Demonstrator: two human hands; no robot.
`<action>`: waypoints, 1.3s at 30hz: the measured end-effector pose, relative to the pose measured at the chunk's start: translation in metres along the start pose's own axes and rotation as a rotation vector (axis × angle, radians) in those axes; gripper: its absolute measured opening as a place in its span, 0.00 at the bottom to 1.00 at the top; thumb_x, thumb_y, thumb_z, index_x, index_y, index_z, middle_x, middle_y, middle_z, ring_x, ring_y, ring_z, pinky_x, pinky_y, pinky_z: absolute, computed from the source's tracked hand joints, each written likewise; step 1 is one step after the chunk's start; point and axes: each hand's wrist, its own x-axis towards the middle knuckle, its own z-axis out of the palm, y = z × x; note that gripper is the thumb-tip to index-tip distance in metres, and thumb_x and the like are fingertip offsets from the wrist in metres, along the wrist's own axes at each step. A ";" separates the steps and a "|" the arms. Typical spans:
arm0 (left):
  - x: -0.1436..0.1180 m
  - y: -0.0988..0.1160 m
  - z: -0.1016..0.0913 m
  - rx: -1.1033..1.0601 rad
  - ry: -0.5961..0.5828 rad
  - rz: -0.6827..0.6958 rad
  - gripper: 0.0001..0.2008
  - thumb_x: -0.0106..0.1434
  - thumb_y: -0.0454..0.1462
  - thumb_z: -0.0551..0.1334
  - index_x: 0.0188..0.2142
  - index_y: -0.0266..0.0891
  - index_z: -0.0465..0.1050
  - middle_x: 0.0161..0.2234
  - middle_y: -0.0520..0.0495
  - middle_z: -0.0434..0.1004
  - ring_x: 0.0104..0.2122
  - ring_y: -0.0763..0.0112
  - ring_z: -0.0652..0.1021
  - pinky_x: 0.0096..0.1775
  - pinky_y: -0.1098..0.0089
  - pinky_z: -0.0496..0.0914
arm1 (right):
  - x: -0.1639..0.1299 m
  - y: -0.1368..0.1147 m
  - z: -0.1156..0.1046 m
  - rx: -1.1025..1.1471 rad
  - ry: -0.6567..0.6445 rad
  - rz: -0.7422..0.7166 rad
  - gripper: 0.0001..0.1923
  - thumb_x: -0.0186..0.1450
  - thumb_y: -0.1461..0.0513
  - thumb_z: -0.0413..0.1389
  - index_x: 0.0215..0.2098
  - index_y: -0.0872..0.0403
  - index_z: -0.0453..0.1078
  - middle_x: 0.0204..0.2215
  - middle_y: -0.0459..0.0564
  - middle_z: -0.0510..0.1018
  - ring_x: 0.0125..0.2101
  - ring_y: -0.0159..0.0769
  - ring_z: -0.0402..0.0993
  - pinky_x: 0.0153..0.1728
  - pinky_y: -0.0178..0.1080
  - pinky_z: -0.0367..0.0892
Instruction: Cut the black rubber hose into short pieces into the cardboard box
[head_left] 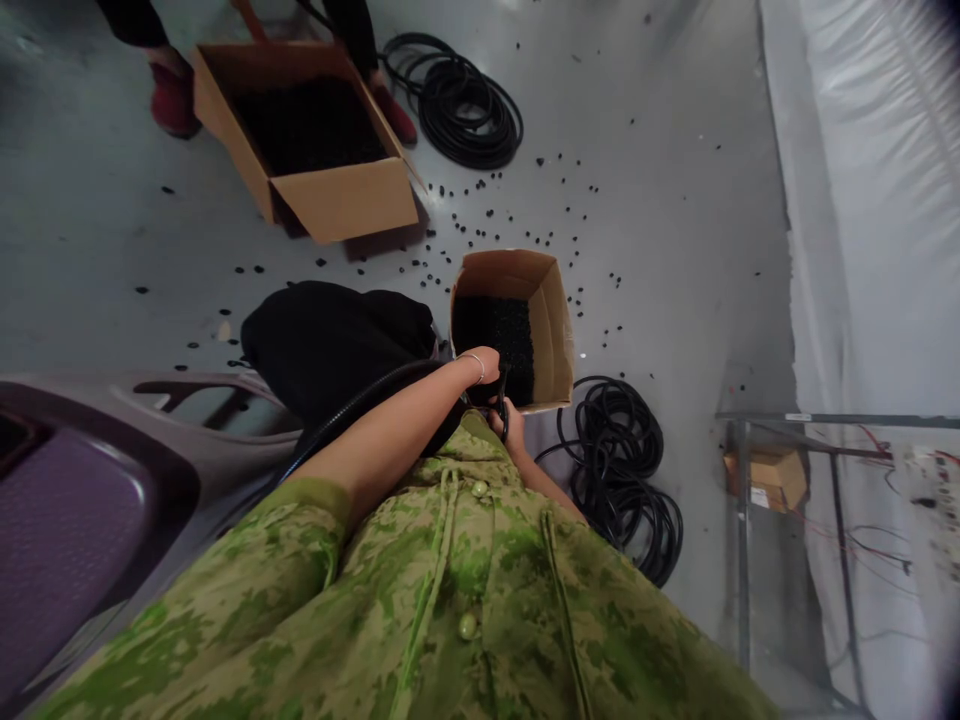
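L hand (pixel 480 368) & R hand (pixel 511 415) both w/ grip clamped on black hose (pixel 360 405), just above small box (pixel 551 330) of black bits on floor (pixel 675 250).

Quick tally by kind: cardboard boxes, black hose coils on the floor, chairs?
Cardboard boxes: 3 (large one, small one near the hands, little one on the rack)
Black hose coils: 2 (far, near)
Chairs: 1
Total: 6

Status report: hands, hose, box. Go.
Left hand and right hand both gripping black hose. Small box of black pieces just ahead. Hose coil on floor, right.
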 end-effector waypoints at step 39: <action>-0.002 0.003 0.006 0.100 -0.009 0.156 0.19 0.62 0.35 0.54 0.47 0.29 0.78 0.47 0.34 0.78 0.47 0.60 0.77 0.47 0.72 0.69 | -0.005 -0.025 -0.023 0.308 -0.120 0.077 0.20 0.57 0.51 0.56 0.42 0.55 0.70 0.27 0.47 0.77 0.28 0.37 0.72 0.33 0.36 0.67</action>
